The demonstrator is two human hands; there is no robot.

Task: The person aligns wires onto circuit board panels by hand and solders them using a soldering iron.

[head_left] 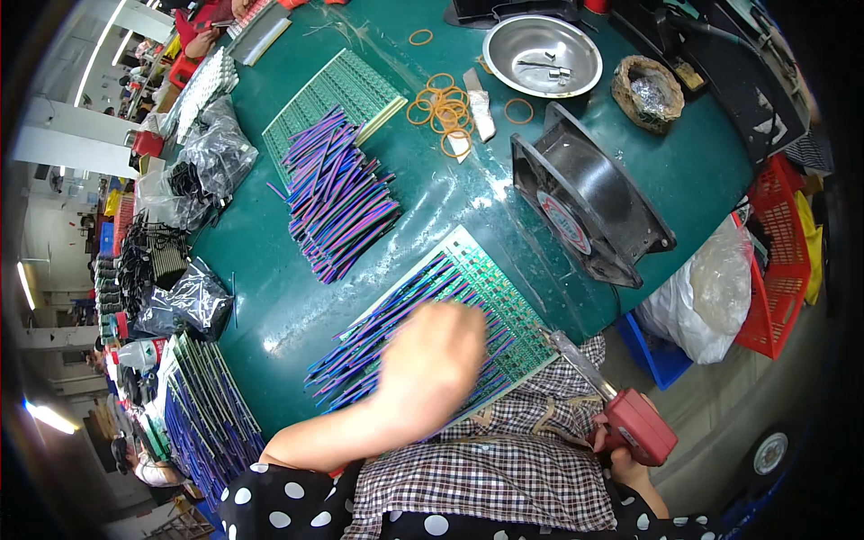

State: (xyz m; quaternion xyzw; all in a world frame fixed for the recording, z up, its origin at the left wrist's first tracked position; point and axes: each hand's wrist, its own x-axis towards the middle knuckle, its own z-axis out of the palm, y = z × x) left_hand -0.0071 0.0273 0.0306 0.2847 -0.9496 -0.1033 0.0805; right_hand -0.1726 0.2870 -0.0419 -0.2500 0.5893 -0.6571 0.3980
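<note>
In the head view, the left hand point(436, 351) is over the blue and purple wires point(346, 369) on the near circuit-board panel point(522, 337); it is blurred, so whether it grips one cannot be told. The panel lies at the near side of the green surface point(270, 288). At right, the right hand point(627, 466) grips a red gun-shaped tool point(641, 427), its metal tip beside the panel's corner. A careless sweep could drag wires askew; a drifting tip could catch the panel or checked cloth point(486, 481).
</note>
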